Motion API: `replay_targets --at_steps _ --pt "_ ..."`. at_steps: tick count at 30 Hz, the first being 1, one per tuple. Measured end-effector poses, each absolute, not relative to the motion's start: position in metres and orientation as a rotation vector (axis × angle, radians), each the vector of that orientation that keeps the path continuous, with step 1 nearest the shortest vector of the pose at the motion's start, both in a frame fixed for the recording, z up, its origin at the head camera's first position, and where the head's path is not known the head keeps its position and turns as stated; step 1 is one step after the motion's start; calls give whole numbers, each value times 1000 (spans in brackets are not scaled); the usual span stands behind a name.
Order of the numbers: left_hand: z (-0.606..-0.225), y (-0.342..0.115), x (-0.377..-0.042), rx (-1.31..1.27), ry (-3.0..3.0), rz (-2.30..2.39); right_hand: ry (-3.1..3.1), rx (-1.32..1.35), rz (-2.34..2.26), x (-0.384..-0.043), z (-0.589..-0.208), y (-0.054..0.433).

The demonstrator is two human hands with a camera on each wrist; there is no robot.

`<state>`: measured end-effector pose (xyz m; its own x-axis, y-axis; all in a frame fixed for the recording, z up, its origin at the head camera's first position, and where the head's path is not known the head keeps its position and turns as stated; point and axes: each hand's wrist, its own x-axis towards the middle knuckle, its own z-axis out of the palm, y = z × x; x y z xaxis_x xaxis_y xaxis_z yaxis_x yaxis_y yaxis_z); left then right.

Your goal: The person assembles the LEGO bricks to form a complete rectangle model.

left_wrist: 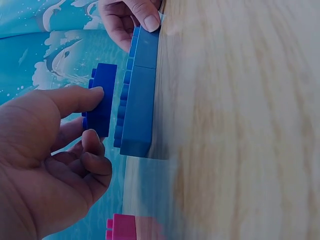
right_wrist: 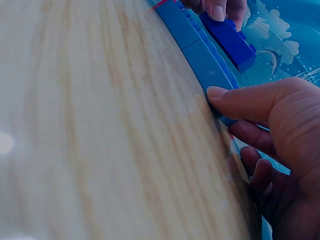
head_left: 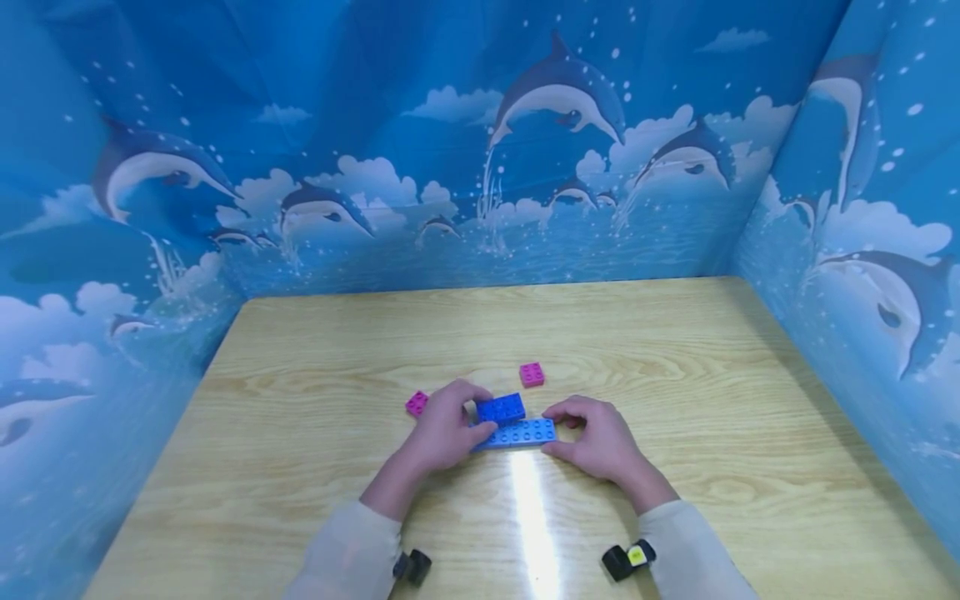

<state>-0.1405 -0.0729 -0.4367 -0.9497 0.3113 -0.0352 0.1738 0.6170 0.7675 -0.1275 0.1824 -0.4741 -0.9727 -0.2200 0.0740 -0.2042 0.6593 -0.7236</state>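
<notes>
My left hand point(head_left: 446, 427) pinches a dark blue toy brick point(head_left: 504, 407) between thumb and fingers. In the left wrist view that dark blue brick point(left_wrist: 104, 112) is held just above the studs of two lighter blue bricks point(left_wrist: 139, 105), with a gap between. These lighter bricks lie end to end in a row on the table. At the row's right end, the thumb and fingers of my right hand point(head_left: 597, 438) grip the lighter blue brick point(right_wrist: 212, 70). Part of the row's left end is behind my left thumb in the head view.
One pink brick point(head_left: 532, 375) lies on the wooden table point(head_left: 315, 350) beyond the blue ones. A second pink brick point(head_left: 417, 404) sits left of my left hand, partly covered by it. Dolphin-printed cloth point(head_left: 420, 125) stands behind the table and along its sides.
</notes>
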Motion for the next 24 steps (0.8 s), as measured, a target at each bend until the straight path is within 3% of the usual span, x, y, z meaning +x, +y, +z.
replay_targets --at_steps 24 --pt "-450 -77 -136 586 2634 1265 2849 -423 -1256 -129 -478 184"
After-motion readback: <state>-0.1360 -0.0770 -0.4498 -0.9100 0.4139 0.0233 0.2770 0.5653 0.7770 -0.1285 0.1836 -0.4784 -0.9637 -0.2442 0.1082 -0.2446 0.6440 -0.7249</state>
